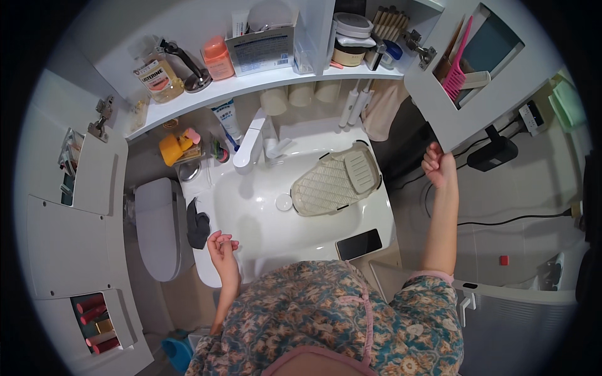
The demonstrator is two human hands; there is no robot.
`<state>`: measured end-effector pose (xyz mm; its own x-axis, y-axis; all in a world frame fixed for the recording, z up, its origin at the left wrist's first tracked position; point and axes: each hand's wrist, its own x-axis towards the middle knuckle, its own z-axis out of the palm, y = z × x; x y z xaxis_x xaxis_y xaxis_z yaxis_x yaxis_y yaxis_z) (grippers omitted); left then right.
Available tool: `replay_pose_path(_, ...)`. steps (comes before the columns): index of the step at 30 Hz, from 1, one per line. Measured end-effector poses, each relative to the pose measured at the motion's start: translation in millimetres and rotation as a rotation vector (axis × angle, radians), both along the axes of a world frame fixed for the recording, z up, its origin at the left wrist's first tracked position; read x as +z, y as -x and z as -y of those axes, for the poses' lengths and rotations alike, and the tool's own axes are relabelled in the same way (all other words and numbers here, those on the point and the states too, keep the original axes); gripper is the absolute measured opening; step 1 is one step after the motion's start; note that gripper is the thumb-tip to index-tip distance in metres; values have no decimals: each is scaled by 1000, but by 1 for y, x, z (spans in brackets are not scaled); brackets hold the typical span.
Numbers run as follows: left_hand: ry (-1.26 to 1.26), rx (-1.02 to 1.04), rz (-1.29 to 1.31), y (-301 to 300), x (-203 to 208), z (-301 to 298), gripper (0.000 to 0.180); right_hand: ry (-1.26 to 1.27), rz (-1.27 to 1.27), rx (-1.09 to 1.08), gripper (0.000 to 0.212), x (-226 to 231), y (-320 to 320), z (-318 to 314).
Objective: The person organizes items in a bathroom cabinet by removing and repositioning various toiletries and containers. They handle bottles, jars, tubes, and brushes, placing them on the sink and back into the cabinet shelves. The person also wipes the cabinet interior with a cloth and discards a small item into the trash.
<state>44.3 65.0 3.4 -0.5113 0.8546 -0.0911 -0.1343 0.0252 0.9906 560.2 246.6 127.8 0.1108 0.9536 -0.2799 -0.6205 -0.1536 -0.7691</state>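
My right hand [437, 165] is raised at the right, its fingers curled at the lower corner of an open white mirror cabinet door [439, 120]. In that door's recess stands a pink comb [457, 70]. My left hand [222, 249] hovers over the front left rim of the white sink [248, 216], holding nothing, its fingers loosely bent and apart. Close by, a dark grey cloth [198, 225] hangs over the sink's left edge. A beige washboard [337, 180] rests across the right side of the basin. A black-screened phone [359, 244] lies on the front right rim.
The shelf [263, 80] above carries a mouthwash bottle [162, 80], a razor [182, 61], an orange bottle [217, 58], a box [262, 52] and jars. Behind the basin is a white faucet [249, 143]. A toilet [157, 229] stands left; cables and a black plug adapter [493, 154] hang right.
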Motion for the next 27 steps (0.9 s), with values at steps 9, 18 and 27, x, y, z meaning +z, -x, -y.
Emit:
replay_pose_path(9, 34, 18, 42, 3, -7, 6, 22, 150, 441, -114, 33, -82, 42, 58)
replay_pose_path(18, 28, -45, 42, -1, -3, 0, 18, 132, 672, 0, 22, -98, 62, 83)
replay_pose_path(27, 66, -67, 55, -5, -8, 2, 18, 240, 879, 23, 21, -124, 54, 91)
